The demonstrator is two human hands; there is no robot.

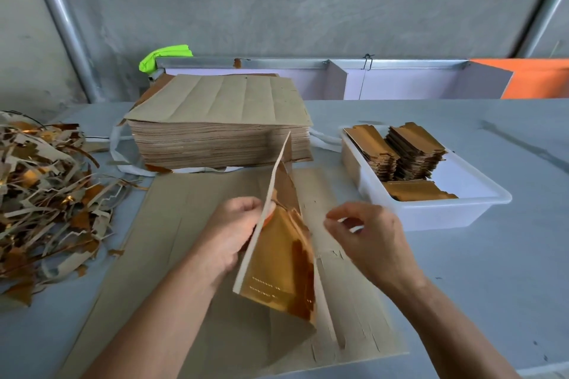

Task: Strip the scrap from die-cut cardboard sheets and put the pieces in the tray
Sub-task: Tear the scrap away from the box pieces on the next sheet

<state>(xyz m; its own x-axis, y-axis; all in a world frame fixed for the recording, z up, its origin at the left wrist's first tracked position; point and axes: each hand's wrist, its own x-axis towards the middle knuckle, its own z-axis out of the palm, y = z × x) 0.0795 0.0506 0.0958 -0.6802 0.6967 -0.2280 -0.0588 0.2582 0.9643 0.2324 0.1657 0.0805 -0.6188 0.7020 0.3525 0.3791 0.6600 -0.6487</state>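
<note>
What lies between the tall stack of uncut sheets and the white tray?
In the head view, between the stack and the tray shows bare grey table, crossed only by a white strap trailing from under the stack.

Green cloth (pixel 164 55) (crumpled), orange board (pixel 535 78).

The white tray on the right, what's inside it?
The white tray holds stacks of gold-faced cardboard pieces toward its far end; its near end is bare. Anything beneath the stacks is hidden.

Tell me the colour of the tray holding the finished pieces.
The tray is translucent white plastic, seen best in the head view.
</note>
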